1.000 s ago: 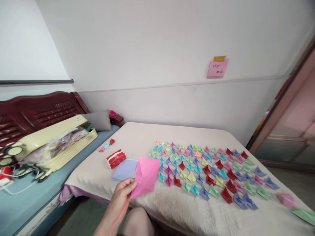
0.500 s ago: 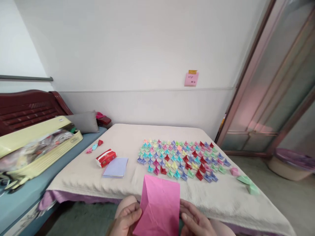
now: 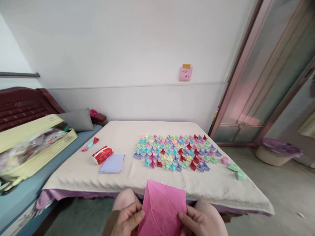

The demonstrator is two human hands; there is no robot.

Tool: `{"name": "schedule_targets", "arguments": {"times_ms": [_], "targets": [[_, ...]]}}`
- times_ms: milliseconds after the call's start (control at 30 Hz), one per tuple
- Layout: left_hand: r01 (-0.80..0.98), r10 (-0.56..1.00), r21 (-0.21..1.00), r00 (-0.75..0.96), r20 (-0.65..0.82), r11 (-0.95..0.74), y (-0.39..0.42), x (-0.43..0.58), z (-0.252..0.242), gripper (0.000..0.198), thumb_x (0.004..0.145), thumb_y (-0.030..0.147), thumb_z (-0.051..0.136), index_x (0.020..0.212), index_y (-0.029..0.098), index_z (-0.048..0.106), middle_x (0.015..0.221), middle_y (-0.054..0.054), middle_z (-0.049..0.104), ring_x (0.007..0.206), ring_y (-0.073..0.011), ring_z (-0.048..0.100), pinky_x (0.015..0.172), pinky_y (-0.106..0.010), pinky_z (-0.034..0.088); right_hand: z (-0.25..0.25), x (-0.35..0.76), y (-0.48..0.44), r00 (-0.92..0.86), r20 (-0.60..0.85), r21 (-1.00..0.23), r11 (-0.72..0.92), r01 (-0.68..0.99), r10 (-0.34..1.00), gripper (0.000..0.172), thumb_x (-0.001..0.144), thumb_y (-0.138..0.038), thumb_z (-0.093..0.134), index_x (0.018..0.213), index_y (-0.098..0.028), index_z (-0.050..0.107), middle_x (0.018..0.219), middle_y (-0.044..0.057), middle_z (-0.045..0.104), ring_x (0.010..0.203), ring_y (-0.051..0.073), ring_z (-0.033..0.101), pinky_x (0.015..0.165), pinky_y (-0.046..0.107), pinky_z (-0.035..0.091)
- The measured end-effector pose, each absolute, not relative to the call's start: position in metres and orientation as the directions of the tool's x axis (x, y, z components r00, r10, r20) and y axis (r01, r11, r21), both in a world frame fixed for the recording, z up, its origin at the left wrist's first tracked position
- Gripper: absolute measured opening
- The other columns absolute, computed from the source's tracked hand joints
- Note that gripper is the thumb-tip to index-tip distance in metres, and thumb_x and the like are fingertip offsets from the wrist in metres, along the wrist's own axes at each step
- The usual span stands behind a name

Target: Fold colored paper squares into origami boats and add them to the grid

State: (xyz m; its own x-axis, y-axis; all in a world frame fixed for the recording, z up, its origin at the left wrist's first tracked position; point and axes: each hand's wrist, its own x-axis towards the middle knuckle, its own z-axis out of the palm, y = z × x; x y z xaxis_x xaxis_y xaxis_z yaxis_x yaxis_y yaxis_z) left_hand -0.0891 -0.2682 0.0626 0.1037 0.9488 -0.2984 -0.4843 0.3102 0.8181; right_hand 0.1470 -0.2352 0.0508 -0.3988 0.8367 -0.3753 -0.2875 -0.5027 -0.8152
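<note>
A creased sheet of pink paper (image 3: 163,208) is held up over my lap, between my knees. My left hand (image 3: 129,219) pinches its left edge, thumb in front and fingers partly hidden behind. At the right edge my right hand (image 3: 195,221) grips it too, the thumb lying on the paper's face. The lower end of the sheet runs out of view. Beyond it, rows of small folded paper pieces (image 3: 172,152) in many colours lie on the cream-covered bed (image 3: 137,180).
A stack of lilac paper (image 3: 112,163) lies beside a red-and-white tissue pack (image 3: 102,154). Small folded papers (image 3: 90,144) sit at the left, and green ones (image 3: 240,175) by the right edge. An open yellow case (image 3: 36,144) rests at far left; a lined bin (image 3: 277,151) stands right.
My right thumb has come onto the front of the pink paper. The sheet has shifted slightly right and down in view. The camera view has turned a little, so the bed appears higher and further left.
</note>
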Motion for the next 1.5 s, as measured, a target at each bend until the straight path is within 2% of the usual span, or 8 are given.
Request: {"name": "schedule_targets", "arguments": {"times_ms": [467, 667, 767, 867, 1033, 1267, 1400, 1500], "targets": [[-0.35, 0.976, 0.913, 0.021, -0.218, 0.212, -0.275, -0.072, 0.077, 0.034, 0.064, 0.045, 0.084, 0.063, 0.014, 0.07, 0.063, -0.003, 0.065, 0.057, -0.0151, 0.053, 0.058, -0.024, 0.039, 0.049, 0.16, -0.243, -0.381, -0.299, -0.907, -0.385, -0.172, 0.875, 0.049, 0.062, -0.065, 0.078, 0.071, -0.018, 0.065, 0.042, -0.003, 0.059, 0.035, 0.01, 0.05, 0.038, 0.018, 0.029], [-0.173, 0.985, 0.97, 0.006, -0.17, 0.169, -0.269, -0.075, 0.077, 0.036, 0.068, 0.048, 0.08, 0.059, 0.017, 0.064, 0.062, 0.001, 0.055, 0.06, -0.0149, 0.044, 0.06, -0.025, 0.035, 0.056, 0.161, -0.242, -0.315, -0.267, -0.929, -0.33, -0.166, 0.911, 0.042, 0.068, -0.06, 0.075, 0.067, -0.02, 0.064, 0.04, -0.006, 0.052, 0.034, 0.009, 0.043, 0.04, 0.02, 0.03], [-0.13, 0.981, 0.972, 0.022, -0.194, 0.195, -0.262, -0.075, 0.071, 0.04, 0.069, 0.051, 0.078, 0.057, 0.018, 0.059, 0.06, 0.003, 0.047, 0.06, -0.014, 0.039, 0.059, -0.024, 0.033, 0.051, 0.162, -0.236, -0.268, -0.245, -0.927, -0.306, -0.217, 0.932, 0.04, 0.067, -0.057, 0.077, 0.065, -0.02, 0.063, 0.051, -0.004, 0.057, 0.046, 0.013, 0.049, 0.049, 0.024, 0.038], [-0.093, 0.977, 0.973, 0.033, -0.209, 0.211, -0.255, -0.074, 0.062, 0.043, 0.07, 0.053, 0.076, 0.056, 0.018, 0.056, 0.059, 0.004, 0.042, 0.058, -0.0138, 0.036, 0.058, -0.024, 0.032, 0.043, 0.165, -0.229, -0.245, -0.269, -0.925, -0.321, -0.204, 0.931, 0.043, 0.065, -0.058, 0.079, 0.064, -0.019, 0.061, 0.058, -0.002, 0.057, 0.053, 0.013, 0.047, 0.051, 0.024, 0.036], [-0.125, 0.976, 0.968, 0.07, -0.208, 0.215, -0.248, -0.071, 0.056, 0.038, 0.068, 0.055, 0.076, 0.068, 0.019, 0.066, 0.065, 0.0, 0.055, 0.064, -0.0184, 0.048, 0.061, -0.025, 0.038, 0.041, 0.166, -0.224, -0.228, -0.283, -0.923, -0.33, -0.2, 0.932, 0.046, 0.067, -0.057, 0.077, 0.06, -0.019, 0.053, 0.053, -0.006, 0.044, 0.048, 0.01, 0.035, 0.047, 0.023, 0.028], [-0.026, 0.99, 0.996, 0.117, -0.083, 0.087, -0.247, -0.055, 0.085, 0.039, 0.072, 0.056, 0.072, 0.079, 0.017, 0.072, 0.084, -0.006, 0.065, 0.078, -0.0231, 0.056, 0.072, -0.028, 0.046, 0.061, 0.15, -0.225, -0.279, -0.238, -0.934, -0.299, -0.198, 0.93, 0.04, 0.07, -0.054, 0.078, 0.068, -0.016, 0.064, 0.062, -0.002, 0.058, 0.054, 0.012, 0.047, 0.052, 0.022, 0.037], [-0.145, 0.983, 0.987, 0.18, -0.042, 0.068, -0.25, -0.045, 0.1, 0.045, 0.076, 0.056, 0.07, 0.103, 0.02, 0.075, 0.1, -0.01, 0.07, 0.102, -0.031, 0.059, 0.089, -0.035, 0.046, 0.066, 0.146, -0.226, -0.264, -0.217, -0.95, -0.266, -0.165, 0.94, 0.04, 0.071, -0.057, 0.075, 0.07, -0.018, 0.067, 0.056, -0.001, 0.057, 0.048, 0.012, 0.047, 0.048, 0.022, 0.04], [-0.302, 0.968, 0.934, 0.214, -0.128, 0.191, -0.251, -0.044, 0.104, 0.041, 0.079, 0.056, 0.067, 0.095, 0.021, 0.079, 0.1, -0.01, 0.072, 0.102, -0.0318, 0.061, 0.089, -0.036, 0.047, 0.064, 0.149, -0.226, -0.259, -0.254, -0.949, -0.292, -0.118, 0.932, 0.042, 0.071, -0.06, 0.073, 0.071, -0.018, 0.069, 0.045, -0.004, 0.05, 0.035, 0.008, 0.036, 0.037, 0.021, 0.032]]}}
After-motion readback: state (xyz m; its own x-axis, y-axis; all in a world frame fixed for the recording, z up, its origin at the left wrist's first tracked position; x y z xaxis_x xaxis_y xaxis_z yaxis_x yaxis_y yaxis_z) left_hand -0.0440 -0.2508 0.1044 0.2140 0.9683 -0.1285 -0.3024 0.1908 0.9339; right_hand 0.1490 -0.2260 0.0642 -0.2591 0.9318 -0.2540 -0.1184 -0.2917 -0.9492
